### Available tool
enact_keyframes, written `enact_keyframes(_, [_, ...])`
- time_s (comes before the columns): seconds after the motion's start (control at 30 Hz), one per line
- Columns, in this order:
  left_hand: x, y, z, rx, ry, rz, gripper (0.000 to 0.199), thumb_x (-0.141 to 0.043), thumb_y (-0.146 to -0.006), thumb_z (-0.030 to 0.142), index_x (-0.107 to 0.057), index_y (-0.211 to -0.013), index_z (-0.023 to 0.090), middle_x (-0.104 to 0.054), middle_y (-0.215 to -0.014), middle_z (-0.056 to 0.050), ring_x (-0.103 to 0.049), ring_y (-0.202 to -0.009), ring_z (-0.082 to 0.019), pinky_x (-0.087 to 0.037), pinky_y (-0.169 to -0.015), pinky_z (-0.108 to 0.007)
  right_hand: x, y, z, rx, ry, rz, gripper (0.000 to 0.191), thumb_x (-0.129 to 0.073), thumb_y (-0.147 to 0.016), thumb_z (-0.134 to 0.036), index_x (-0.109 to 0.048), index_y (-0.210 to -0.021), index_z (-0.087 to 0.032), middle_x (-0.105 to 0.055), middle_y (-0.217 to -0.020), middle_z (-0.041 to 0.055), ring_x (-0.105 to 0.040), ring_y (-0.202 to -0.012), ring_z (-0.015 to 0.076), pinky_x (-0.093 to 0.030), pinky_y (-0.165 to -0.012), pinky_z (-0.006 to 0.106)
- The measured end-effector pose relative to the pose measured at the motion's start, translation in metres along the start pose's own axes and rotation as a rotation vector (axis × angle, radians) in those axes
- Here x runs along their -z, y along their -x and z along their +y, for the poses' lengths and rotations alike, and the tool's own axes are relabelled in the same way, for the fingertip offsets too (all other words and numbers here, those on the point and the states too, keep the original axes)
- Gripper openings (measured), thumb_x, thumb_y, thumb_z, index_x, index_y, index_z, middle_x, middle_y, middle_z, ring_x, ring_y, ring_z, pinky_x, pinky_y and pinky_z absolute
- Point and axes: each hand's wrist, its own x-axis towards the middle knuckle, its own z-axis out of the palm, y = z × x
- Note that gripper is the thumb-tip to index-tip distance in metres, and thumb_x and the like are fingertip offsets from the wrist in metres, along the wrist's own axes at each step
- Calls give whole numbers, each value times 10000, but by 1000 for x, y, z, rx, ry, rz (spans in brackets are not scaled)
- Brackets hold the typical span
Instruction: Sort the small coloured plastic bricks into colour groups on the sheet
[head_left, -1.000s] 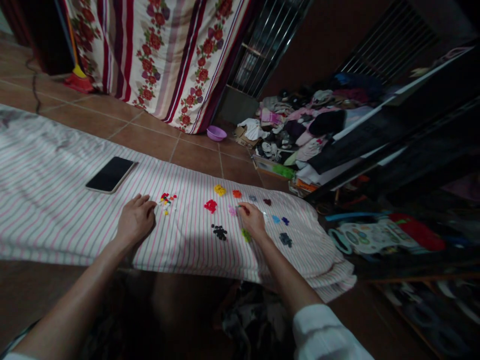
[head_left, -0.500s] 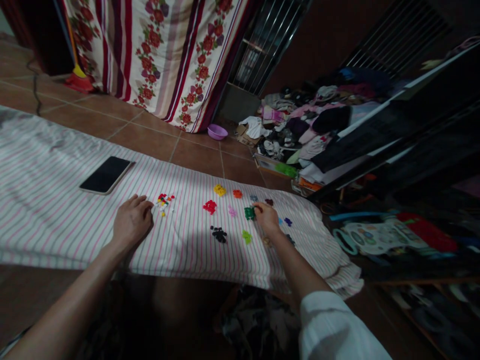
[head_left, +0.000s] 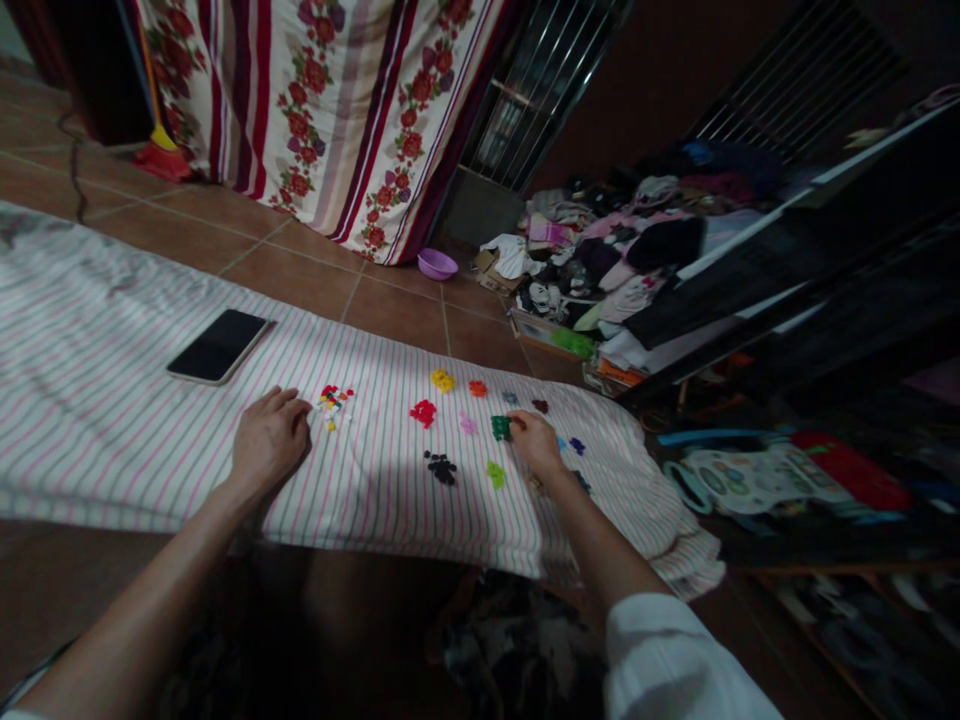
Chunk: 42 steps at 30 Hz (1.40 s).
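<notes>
My right hand (head_left: 535, 440) is at the right edge of a dark green pile of small pieces (head_left: 500, 428), thumb and fingertips pinched together. Whatever lies between those fingertips is too small to make out. My left hand (head_left: 268, 438) rests on the striped cloth, fingers loosely bent and apart, just left of a mixed-colour pile (head_left: 331, 400). Around the green pile lie single-colour heaps: red (head_left: 423, 413), yellow (head_left: 442, 380), orange (head_left: 478, 388), pink (head_left: 468, 423), black (head_left: 441, 468), lime green (head_left: 495, 474) and dark blue (head_left: 577, 445). My right forearm partly covers a tan heap (head_left: 535, 484).
A phone (head_left: 219, 346) lies on the striped cloth (head_left: 187, 450) at the left. Beyond the cloth are a tiled floor, a purple basin (head_left: 437, 264), a floral curtain (head_left: 315, 120) and heaped clothes (head_left: 600, 240). A dark shelf-like structure stands at the right.
The whole view has shifted very slightly. My right hand stays at the dark green pile, and my left hand keeps its place beside the mixed pieces.
</notes>
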Motion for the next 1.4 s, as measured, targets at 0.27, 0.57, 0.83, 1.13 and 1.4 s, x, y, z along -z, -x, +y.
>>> enact_keyframes(0.27, [-1, 1, -2, -3, 21, 23, 348, -406, -839, 216, -715, -964, 119, -659, -1186, -147, -549, -1199, -308, -424, -1050, -451, 6, -3, -4, 40, -103, 70, 297, -465, -778, -160, -726, -920, -175, -714, -938, 82, -642, -879, 197, -482, -862, 323])
enact_keyframes(0.57, [1, 1, 1, 25, 44, 8, 342, -406, -842, 175, -717, -977, 129, -647, -1204, -148, -546, -1195, -296, -428, -1045, -470, -1, -10, -79, 252, -284, 43, 271, -489, -800, -214, -732, -918, -185, -709, -929, 90, -647, -871, 217, -498, -825, 351])
enact_keyframes(0.83, [2, 1, 0, 31, 63, -15, 344, -420, -838, 168, -726, -992, 136, -633, -1221, -146, -516, -1229, -305, -410, -1069, -463, -22, 9, -179, 491, -436, -152, 239, -505, -842, -153, -717, -940, -205, -700, -925, 63, -631, -901, 184, -480, -850, 319])
enact_keyframes(1.13, [-2, 3, -3, -3, 114, -22, 361, -400, -876, 189, -713, -1053, 172, -626, -1255, -115, -479, -1267, -317, -394, -1063, -525, -47, 21, -246, 479, -431, -302, 264, -508, -874, -126, -708, -1037, -186, -688, -979, 76, -618, -929, 176, -463, -874, 311])
enact_keyframes(1.4, [-6, 3, -2, -29, 202, -37, 380, -370, -889, 169, -685, -1100, 194, -643, -1256, -57, -501, -1253, -299, -402, -1053, -517, -61, 16, -256, 484, -464, -317, 287, -515, -855, -104, -724, -1001, -237, -687, -949, 43, -609, -913, 171, -464, -875, 317])
